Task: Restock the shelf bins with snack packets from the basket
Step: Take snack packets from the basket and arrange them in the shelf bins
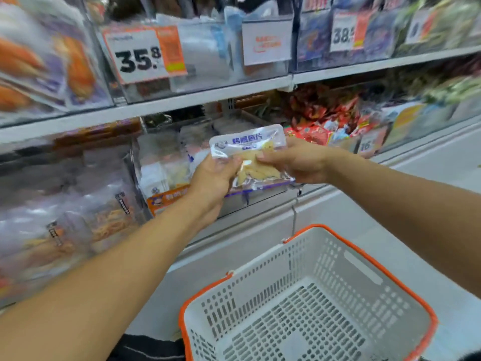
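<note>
Snack packet (251,157) in both hands; shelf tag (144,54) reads "35.8".

Packet: your left hand (212,178) and right hand (294,160) grip a snack packet (250,157), frame centre.
Basket: white basket (307,306), lower right.

At my twelve o'clock, the upper shelf board (197,96) carries clear bins (208,56) with price cards. At my nine o'clock the lower shelf (260,220) holds clear bins of pale snack packets (164,162). My white basket (307,303) sits on the pale ledge (429,178) at five o'clock.
</note>
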Available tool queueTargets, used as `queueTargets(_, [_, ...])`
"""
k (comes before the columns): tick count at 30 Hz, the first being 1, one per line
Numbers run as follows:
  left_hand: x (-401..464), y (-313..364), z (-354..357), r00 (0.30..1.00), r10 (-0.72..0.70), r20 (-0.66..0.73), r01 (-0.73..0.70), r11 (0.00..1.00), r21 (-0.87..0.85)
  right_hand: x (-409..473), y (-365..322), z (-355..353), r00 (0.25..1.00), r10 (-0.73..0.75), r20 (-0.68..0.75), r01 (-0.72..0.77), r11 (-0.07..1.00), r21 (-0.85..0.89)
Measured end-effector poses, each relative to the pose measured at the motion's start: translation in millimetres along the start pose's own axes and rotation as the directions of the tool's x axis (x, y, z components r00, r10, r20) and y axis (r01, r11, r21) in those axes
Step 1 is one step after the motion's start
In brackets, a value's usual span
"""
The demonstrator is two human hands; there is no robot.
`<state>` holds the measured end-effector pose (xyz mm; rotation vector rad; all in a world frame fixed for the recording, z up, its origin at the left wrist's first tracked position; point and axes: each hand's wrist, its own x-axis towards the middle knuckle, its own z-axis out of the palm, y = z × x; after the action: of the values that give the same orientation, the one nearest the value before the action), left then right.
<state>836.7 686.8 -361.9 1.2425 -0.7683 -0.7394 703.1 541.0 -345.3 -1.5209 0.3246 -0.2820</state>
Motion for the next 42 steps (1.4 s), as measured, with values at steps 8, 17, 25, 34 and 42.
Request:
queueTargets(8, [11,3,5,0.987,0.156,-0.032,-0.107,0.798,0.594,-7,-77,-21,0.933,-0.354,-0.056,0.167,0.569,-0.805])
queueTargets(17, [21,19,-12,0.953,0.129,0.273,-0.235,-0.252,0.939,19,-60,-27,0.984,-0.175,-0.042,-0.046,-0.016,-0.999])
queueTargets(25, [28,5,-12,0.968,0.063,0.243,-0.215,-0.294,0.931,35,-47,-17,0.996,-0.09,0.025,0.019,-0.067,-0.998])
queueTargets(34, [29,15,-6,0.959,0.084,0.27,-0.247,-0.216,0.945,52,-27,-13,0.948,-0.309,0.072,0.158,0.262,-0.952])
queueTargets(42, [77,40,-27,0.998,-0.024,-0.053,0.048,-0.169,0.984,86,-4,-16,0.942,-0.313,-0.121,-0.074,0.157,-0.985])
